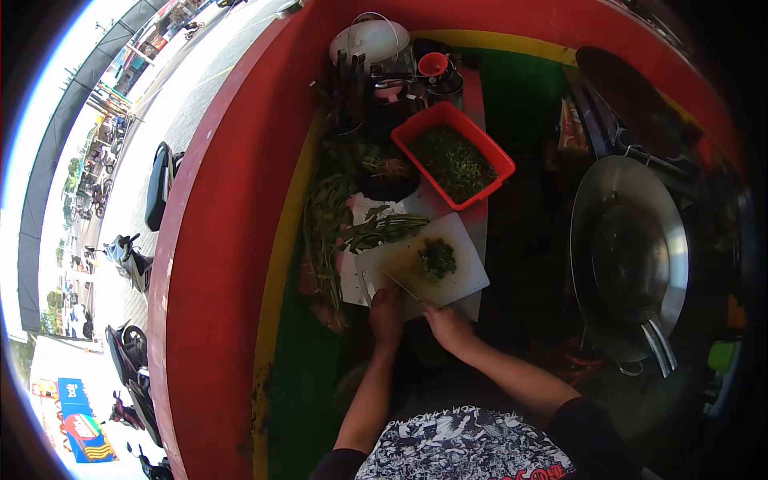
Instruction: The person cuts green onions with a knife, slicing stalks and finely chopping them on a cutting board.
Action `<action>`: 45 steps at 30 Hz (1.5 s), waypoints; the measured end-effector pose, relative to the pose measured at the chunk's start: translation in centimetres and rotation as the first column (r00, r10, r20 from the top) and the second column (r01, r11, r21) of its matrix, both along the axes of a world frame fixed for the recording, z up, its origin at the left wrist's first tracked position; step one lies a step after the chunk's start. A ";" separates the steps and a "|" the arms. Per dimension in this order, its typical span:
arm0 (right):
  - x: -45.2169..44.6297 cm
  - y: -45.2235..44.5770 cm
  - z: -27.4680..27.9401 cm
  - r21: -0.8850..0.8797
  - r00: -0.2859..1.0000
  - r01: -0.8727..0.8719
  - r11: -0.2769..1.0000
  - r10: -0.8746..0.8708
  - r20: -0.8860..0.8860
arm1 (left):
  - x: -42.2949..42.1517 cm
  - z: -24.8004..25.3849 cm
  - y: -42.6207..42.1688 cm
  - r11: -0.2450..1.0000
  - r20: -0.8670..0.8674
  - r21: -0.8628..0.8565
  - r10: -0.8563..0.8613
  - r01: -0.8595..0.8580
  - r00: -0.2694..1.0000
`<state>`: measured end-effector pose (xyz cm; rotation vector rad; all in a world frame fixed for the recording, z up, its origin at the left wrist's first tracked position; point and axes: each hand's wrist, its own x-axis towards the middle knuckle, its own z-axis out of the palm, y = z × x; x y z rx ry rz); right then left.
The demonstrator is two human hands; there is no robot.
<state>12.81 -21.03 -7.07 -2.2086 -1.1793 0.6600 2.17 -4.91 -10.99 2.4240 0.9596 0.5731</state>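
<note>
My right hand point(446, 326) is closed around the handle of a knife, whose thin blade point(404, 286) lies slanted over the near side of a white cutting board point(468, 254). My left hand point(386, 316) is at the board's near left corner, fingers curled; what they hold, if anything, is hidden. Beside it shows a narrow pale strip that I cannot make out. Chopped green leaves point(438, 259) sit in a small heap on the board. Long leafy stems point(388, 230) lie at its far edge.
Beyond the board stands a red basin point(500, 182) of chopped greens in liquid. More leafy bunches point(324, 232) lie at left, along a red wall point(228, 240). A large metal wok point(628, 256) with tongs on its rim is at right. Utensils point(350, 92) stand at the back.
</note>
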 end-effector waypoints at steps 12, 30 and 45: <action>0.2 1.6 -2.3 0.010 0.990 -0.016 1.000 0.014 0.138 | 0.0 0.3 -1.3 0.998 0.016 0.033 -0.052 0.051 0.999; -0.2 0.7 -2.0 0.039 0.991 -0.060 0.997 0.055 0.125 | -0.1 -0.4 -0.7 0.998 0.009 -0.056 0.038 -0.038 0.999; -0.6 0.9 -0.7 0.095 1.000 -0.012 0.995 0.013 -0.005 | -0.1 1.7 -0.9 0.988 0.009 -0.153 0.030 -0.028 1.000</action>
